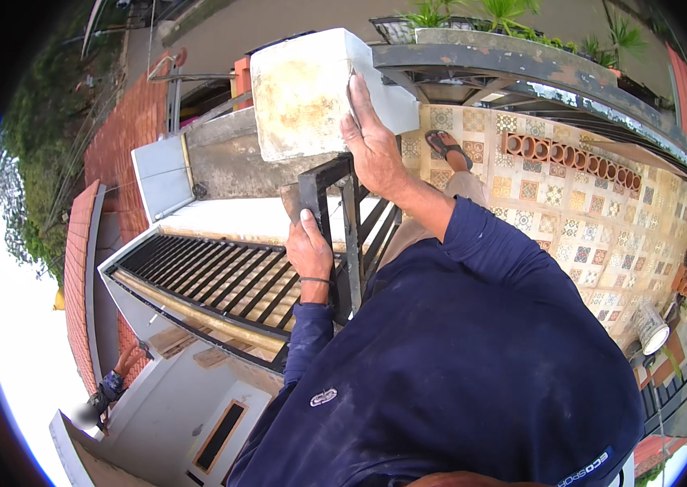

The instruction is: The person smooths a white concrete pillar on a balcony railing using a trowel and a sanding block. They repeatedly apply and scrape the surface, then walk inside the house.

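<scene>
Two bare hands show: one right hand (pixel 374 154) against one white pillar (pixel 299 101) and one left hand (pixel 309 250) below the pillar, with one dark wristband (pixel 316 281). Right of the pillar are one sandalled foot (pixel 448 149), one row of terracotta vent blocks (pixel 571 161) and one white bucket (pixel 652 331). Below and left of the pillar are one other person (pixel 105 394) and one narrow framed window (pixel 219 436).

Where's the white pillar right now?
In the head view, the white pillar is at the top, just left of centre, with the right hand at its right edge and the black metal frame just below.
</scene>
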Tool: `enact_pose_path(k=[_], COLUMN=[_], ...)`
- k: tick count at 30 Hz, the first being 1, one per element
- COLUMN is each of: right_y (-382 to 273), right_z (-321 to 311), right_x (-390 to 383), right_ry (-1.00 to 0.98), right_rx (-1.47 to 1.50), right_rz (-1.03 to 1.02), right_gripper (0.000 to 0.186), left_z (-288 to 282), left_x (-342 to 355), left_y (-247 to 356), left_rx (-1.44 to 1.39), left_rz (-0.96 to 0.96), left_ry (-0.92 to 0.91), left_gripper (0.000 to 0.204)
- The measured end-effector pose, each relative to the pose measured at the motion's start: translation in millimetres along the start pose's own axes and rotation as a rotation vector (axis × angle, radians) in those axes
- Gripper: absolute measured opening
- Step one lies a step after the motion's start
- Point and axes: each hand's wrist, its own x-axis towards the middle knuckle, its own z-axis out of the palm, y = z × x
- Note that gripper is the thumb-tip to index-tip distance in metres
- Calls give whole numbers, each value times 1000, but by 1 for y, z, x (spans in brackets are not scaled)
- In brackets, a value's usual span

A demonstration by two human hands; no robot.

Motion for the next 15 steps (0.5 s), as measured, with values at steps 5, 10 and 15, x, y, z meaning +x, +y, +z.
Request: enact_pose_path(k=[5,10,15], right_y=[-6,3,15], right_z=[-4,-1,5], right_x=[5,5,-11], right_ry=[-2,9,-55], right_rx=[51,-21,-39], right_rz=[47,31,124], right_gripper=[75,74,73], left_z=[-4,-13,-27], left_x=[-11,10,61], left_y=[11,39,76], left_rx=[39,2,-172], left_rz=[203,597,720], left_ry=[231,473,253], left_gripper=[41,22,28])
